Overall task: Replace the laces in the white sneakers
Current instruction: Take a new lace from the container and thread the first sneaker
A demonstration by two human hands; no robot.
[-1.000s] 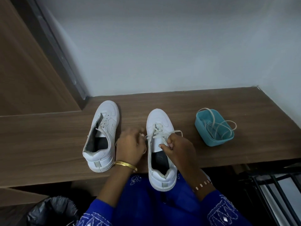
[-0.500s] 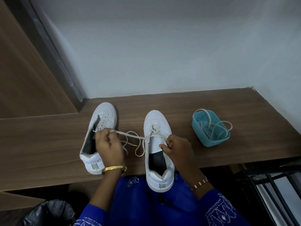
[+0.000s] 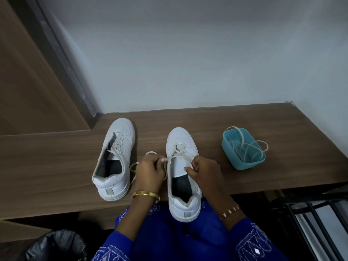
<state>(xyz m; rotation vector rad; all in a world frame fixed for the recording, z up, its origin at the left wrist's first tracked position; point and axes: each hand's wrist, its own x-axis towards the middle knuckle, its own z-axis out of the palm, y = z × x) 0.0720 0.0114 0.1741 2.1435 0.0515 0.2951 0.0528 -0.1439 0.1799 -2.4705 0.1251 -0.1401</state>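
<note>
Both hands, left hand [image 3: 148, 170] and right hand [image 3: 204, 171], pinch the cream cotton lace [image 3: 180, 154] at the white leather sneaker's [image 3: 181, 166] twelve o'clock end; pull both ends evenly, gently.

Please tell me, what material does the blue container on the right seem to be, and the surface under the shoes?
The blue container looks like plastic: even teal colour, smooth thin walls, rounded corners. The surface shows brown wood grain with a matte finish; it may be laminate and not solid wood, I cannot tell.
</note>
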